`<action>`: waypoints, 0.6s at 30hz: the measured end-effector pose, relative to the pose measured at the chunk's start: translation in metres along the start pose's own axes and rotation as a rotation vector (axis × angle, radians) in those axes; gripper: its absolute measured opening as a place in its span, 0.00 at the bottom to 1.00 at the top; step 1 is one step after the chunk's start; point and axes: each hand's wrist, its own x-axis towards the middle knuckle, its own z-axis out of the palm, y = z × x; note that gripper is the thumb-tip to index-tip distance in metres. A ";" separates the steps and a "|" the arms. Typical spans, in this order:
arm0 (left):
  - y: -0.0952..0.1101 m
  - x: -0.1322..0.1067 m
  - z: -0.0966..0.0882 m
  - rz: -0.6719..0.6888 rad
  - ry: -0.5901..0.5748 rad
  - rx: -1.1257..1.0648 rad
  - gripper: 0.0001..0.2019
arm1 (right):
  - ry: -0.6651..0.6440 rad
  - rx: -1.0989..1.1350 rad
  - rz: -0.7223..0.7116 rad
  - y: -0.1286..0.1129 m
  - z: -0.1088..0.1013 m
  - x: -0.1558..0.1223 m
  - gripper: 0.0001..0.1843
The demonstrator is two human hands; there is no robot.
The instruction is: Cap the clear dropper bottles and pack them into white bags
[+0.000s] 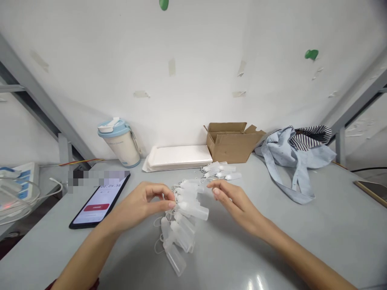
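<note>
A heap of small translucent plastic bottles (181,233) with white caps and thin loop cords lies on the grey table in front of me. My left hand (154,200) pinches one small bottle (195,210) at its narrow cap end, with the bottle's body pointing right. To the right of the heap, my right hand (234,199) is held with its fingers apart and nothing in it. Farther back, beside the cardboard box, lies a smaller group of the same bottles (219,171).
Along the wall stand a cream and blue tumbler (121,143), a white flat package (179,156) and an open cardboard box (232,145). A light blue cloth bag (290,161) lies at right. On the left are a phone (101,201) and a power strip (26,183).
</note>
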 end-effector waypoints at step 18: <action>-0.011 0.005 -0.010 -0.147 -0.052 0.189 0.12 | -0.094 -0.792 0.210 0.041 -0.011 0.018 0.11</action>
